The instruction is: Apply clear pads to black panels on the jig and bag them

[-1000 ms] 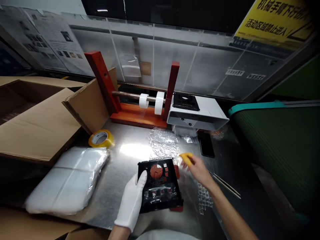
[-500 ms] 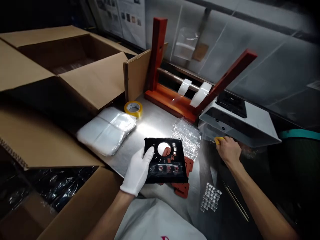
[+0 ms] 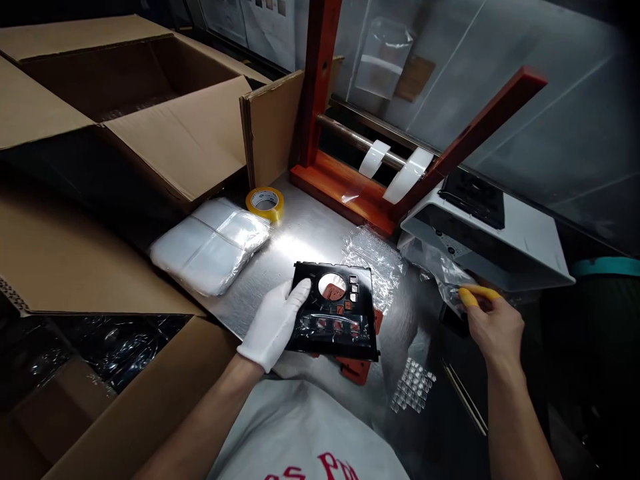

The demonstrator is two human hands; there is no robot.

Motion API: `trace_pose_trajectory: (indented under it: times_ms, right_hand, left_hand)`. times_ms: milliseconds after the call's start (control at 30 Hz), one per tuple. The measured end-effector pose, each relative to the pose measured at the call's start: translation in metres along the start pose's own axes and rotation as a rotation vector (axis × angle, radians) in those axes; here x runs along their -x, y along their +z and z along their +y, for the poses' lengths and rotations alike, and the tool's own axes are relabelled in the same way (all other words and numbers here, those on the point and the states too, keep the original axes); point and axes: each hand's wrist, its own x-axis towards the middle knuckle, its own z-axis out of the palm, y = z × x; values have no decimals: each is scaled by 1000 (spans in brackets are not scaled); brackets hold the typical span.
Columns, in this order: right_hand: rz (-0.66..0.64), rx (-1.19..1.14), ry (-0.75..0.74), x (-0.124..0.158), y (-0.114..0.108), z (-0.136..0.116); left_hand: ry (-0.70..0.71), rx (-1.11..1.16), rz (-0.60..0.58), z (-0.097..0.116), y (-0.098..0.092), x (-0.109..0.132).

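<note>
Holding the black panel [image 3: 327, 308] falls to the gloved left hand [image 3: 273, 327]: grip closed on its left edge, thumb laid on the face. Panel lies over red pads [image 3: 356, 370]; cannot tell whether it touches them. Judged best: thumb kept close to the edge, since so glossy a face likely marks easily, and the panel held level. To its right on the bench [image 3: 310, 240], clear beads [image 3: 413, 387], then tweezers [image 3: 465, 397]; forearm best kept off both. Farther out, the right hand [image 3: 495, 327], yellow covers on fingers, narrow grip pinching a clear bag [image 3: 447, 273], by the look of it. Such thin film probably clings; a light pinch at one edge and a slow pull should serve.

Containers, near to far. Lower carton [image 3: 150, 400]: shiny plastic [image 3: 127, 360] inside, something brown beneath. Film pack [image 3: 207, 247]: flat, clear-wrapped, just beside the tape [image 3: 274, 212]. White box [image 3: 530, 247]: mouth facing the person, dark within, clear bag at its near lip, second panel [image 3: 475, 200] on top. Large carton [image 3: 180, 153]: flaps spread, interior too shadowed to read.
</note>
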Motion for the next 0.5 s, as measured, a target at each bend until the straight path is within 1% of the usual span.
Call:
trace_pose_trajectory:
  times_ms: [67, 100, 133, 167, 200, 233, 300, 367, 400, 433, 500]
  right_hand:
    - [76, -307, 117, 22, -13, -13]
    - [128, -419, 156, 34, -19, -21]
    - [166, -485, 172, 47, -24, -28]
    - [169, -511, 172, 60, -26, -34]
    - [146, -519, 166, 74, -28, -40]
    - [90, -528, 160, 86, -27, -43]
    - [-57, -542, 153, 110, -22, -47]
    - [-175, -551, 138, 130, -13, -49]
    - [-207, -559, 126, 138, -9, -50]
    - [-211, -570, 118, 145, -5, -51]
    - [-176, -614, 120, 154, 1, -56]
  left_hand:
    - [-23, 41, -36, -1, 5, -1]
    - [-36, 65, -56, -1, 8, -1]
    - [-49, 92, -78, -2, 11, -2]
    - [-62, 122, -101, -3, 14, -3]
    - [-74, 153, -120, -3, 17, -3]
    - [-86, 181, -139, -3, 20, -4]
    - [-107, 240, -174, -2, 27, -5]
    - [-111, 272, -199, 1, 33, -6]
    - [-95, 269, -203, 3, 35, -5]
    - [-71, 253, -204, 4, 38, -5]
    - [-31, 192, -217, 4, 43, -3]
